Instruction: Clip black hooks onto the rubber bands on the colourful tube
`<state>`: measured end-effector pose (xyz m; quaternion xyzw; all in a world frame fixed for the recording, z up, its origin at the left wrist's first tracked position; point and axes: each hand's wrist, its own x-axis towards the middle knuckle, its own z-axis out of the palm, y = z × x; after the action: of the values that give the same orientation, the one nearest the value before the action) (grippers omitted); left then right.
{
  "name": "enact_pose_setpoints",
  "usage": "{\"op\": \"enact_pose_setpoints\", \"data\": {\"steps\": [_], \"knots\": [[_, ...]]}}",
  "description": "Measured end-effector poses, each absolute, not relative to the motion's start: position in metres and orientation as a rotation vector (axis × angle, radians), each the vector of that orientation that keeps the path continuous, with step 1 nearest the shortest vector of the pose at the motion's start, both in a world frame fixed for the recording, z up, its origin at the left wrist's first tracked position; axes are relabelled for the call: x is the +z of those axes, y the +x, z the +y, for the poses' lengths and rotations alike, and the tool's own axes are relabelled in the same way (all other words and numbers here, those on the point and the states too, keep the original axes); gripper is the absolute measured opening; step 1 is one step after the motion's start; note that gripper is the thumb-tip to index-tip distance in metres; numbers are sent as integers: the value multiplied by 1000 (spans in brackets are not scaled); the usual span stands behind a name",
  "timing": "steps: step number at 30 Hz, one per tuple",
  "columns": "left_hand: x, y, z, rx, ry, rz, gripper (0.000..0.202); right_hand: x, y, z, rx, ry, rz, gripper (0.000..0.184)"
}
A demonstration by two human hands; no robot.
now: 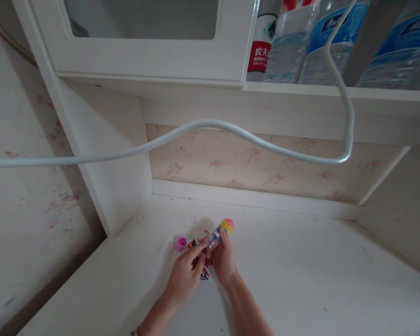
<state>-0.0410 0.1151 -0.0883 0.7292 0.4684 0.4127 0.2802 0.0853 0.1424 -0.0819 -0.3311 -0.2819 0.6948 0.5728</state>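
My right hand (224, 259) is closed around a small clear tube (215, 236) with bluish contents. A pink and yellow ball-shaped end (227, 226) tops the tube, which is tilted up to the right. At its lower end, the fingers of my left hand (186, 271) are pinched together; what they grip is hidden. Thin red and black loops (205, 273), resembling small elastic bands, lie on the white surface beneath and beside both hands. Left of them sits a small pink-purple cap (180, 243).
A pale cable (210, 123) hangs across the view above the white desktop (301, 270). Overhead are a cabinet door (143, 56) and a shelf of water bottles (290, 51). White side panels and flowered wallpaper (238, 163) enclose the back.
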Motion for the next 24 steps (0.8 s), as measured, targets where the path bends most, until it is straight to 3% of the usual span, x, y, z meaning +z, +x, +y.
{"op": "enact_pose_setpoints", "data": {"steps": [3,8,15,24], "knots": [[-90,-41,113,903,2107,1319,44,-80,77,138,1633,-790,-738,52],[-97,-40,111,788,2102,1463,42,-75,70,132,1474,-837,-953,39],[-109,-38,112,860,2037,1322,46,-75,75,132,1491,-884,-1040,39],[-100,-39,108,765,2288,1365,55,-83,74,136,1455,-813,-763,41]]}}
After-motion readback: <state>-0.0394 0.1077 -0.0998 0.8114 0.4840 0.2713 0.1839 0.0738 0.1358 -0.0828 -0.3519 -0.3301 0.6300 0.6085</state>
